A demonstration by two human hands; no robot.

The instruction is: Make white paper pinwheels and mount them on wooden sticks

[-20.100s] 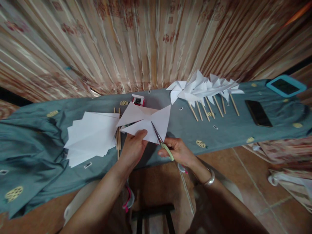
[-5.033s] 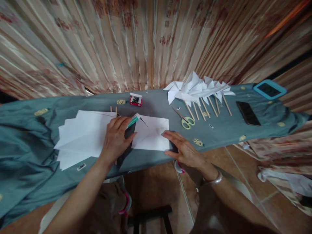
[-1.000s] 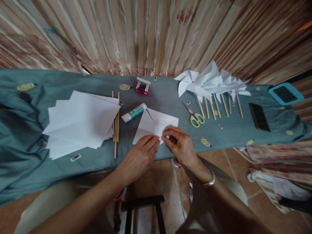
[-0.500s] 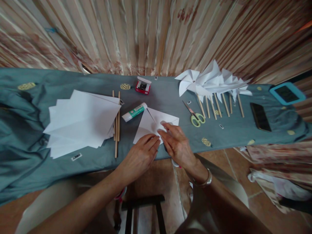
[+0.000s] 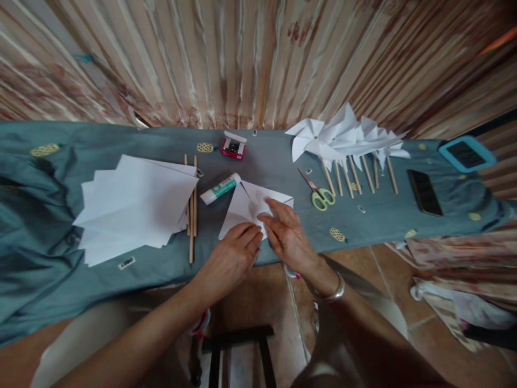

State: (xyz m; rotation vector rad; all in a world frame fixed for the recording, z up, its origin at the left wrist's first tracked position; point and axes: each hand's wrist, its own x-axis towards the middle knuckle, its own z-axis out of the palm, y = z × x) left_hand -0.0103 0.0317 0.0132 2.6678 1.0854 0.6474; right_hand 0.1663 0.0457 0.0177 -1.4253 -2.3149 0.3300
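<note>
A white square of paper (image 5: pixel 246 207) with slits running in from its corners lies near the front edge of the cloth. My left hand (image 5: pixel 237 252) has its fingers bunched on the paper's near edge. Opposite it, my right hand (image 5: pixel 288 234) presses thumb and fingers onto the paper close to its middle. The near corner is partly covered by both hands. Touching or almost touching the paper's far left corner is a glue stick (image 5: pixel 220 188) with a green label. Green-handled scissors (image 5: pixel 319 195) rest to the right, blades pointing away.
Left lies a stack of white sheets (image 5: pixel 137 205) beside several wooden sticks (image 5: pixel 191 215). A small open red box (image 5: pixel 233 147) with dark contents sits behind. Several paper pinwheels (image 5: pixel 317 137) on sticks, a phone (image 5: pixel 425 192) and a blue-framed device (image 5: pixel 467 153) are at right.
The view has shifted slightly. A dark gap now shows at the slit in the paper's right corner. Both hands keep nearly the same place on the paper.
</note>
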